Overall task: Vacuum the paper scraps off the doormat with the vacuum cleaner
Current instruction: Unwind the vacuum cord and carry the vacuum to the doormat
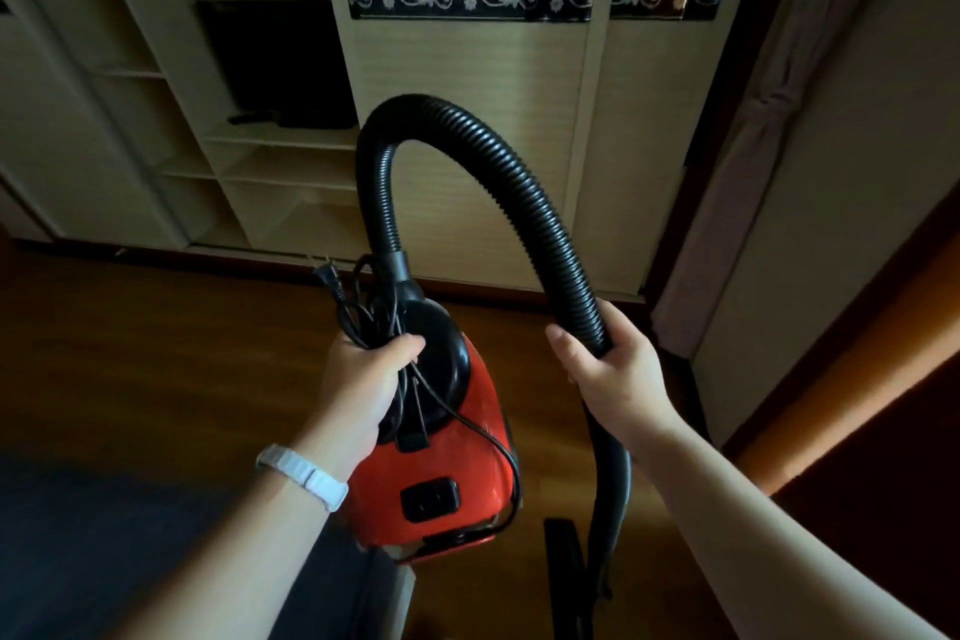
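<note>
A small red vacuum cleaner (457, 463) with a black front cap hangs in the air in front of me. My left hand (363, 379) grips its top together with a bundled black power cord (363, 296), whose plug sticks up. A black ribbed hose (467, 140) arches up from the cleaner and comes down to the right. My right hand (613, 374) holds the hose near its lower end. Below that hand the black wand (613, 499) runs down to a floor nozzle (563, 551). No doormat or paper scraps are in view.
A pale wardrobe with open shelves (270, 172) and a sliding door (467, 57) stands ahead on the dark wooden floor (156, 353). A tied curtain (769, 120) hangs at the right. Something dark blue (104, 535) lies at the lower left.
</note>
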